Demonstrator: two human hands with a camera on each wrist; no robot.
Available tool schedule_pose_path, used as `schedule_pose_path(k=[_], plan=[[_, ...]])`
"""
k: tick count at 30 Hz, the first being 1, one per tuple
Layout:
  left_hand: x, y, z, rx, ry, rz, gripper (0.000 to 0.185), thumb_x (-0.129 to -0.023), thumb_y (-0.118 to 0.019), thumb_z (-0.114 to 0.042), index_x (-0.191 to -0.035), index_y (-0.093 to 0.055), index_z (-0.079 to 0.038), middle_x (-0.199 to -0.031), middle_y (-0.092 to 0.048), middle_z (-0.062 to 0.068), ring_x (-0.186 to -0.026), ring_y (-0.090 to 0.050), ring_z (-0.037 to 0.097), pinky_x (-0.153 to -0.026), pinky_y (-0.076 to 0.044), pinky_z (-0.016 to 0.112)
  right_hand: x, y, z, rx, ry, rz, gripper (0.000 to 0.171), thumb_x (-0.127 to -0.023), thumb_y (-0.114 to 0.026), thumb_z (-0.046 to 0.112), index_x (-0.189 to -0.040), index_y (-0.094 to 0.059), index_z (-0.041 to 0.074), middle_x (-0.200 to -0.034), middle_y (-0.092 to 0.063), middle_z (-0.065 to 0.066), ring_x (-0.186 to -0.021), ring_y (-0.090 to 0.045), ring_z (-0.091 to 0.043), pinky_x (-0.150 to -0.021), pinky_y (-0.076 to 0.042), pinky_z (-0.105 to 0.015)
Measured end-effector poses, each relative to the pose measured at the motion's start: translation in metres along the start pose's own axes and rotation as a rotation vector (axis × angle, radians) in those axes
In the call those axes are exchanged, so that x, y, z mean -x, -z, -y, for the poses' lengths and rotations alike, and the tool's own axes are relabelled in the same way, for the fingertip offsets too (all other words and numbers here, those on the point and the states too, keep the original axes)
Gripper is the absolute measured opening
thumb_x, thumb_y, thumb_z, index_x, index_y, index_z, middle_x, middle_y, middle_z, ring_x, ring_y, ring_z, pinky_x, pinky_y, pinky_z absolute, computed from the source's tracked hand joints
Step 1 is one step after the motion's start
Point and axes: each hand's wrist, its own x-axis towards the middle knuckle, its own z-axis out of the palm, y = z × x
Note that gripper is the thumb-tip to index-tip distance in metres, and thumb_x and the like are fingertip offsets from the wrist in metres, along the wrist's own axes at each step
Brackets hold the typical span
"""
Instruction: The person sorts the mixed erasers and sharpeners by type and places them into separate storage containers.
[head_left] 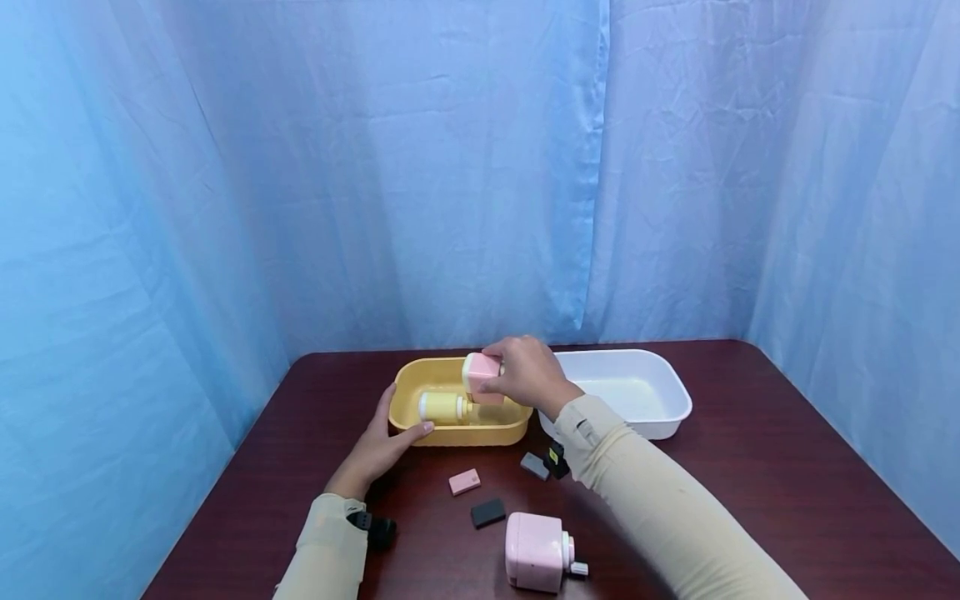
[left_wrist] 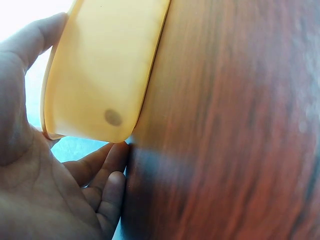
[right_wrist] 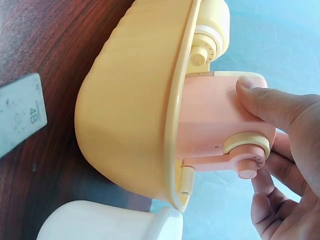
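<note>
On the dark wooden bench [head_left: 750,467], before a blue curtain [head_left: 300,167], a yellow tub [head_left: 420,433] sits just beside a white tub [head_left: 660,417]. The right hand [head_left: 528,375] grips a pink device [head_left: 481,372] by its body, thumb on one face and fingers curled round the other, holding it over the yellow tub's right rim; the right wrist view shows its knob [right_wrist: 247,147] and a short nozzle at the rim. A pale yellow device [head_left: 444,407] lies on its side inside the yellow tub. The left hand [head_left: 382,446] lies open against the tub's near left corner, fingers straight along the wall, apparently steadying it. Nearer the person lie a second pink device [head_left: 536,552], a small pink block [head_left: 464,481], a black block [head_left: 487,512] and a grey block [head_left: 534,465].
</note>
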Motion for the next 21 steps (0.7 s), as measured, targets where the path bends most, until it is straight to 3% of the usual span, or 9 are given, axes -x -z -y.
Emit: schedule_pose_path(k=[12,21], plan=[[0.002,0.001,-0.003,-0.009,0.011,0.004,0.117,-0.082,-0.079,-0.062,-0.167,-0.004,-0.029,-0.172,-0.017,0.015,-0.156,-0.022,0.039,-0.123,-0.021,0.064,-0.005,-0.024,0.002,-0.032,-0.017,-0.008,0.047,-0.076,-0.091,0.046,-0.116,-0.080,0.025,-0.092,-0.074,0.009,-0.078,-0.059,-0.012,-0.066,-0.047,-0.030],[-0.001,0.001,-0.001,-0.012,0.009,0.004,0.118,-0.082,-0.078,-0.063,-0.167,-0.003,-0.030,-0.172,-0.017,0.015,-0.157,-0.022,0.039,-0.124,-0.021,0.064,-0.008,-0.028,0.003,-0.018,-0.002,-0.010,0.047,-0.077,-0.090,0.045,-0.118,-0.079,0.024,-0.100,-0.076,0.007,-0.080,-0.060,-0.012,-0.068,-0.048,-0.030]])
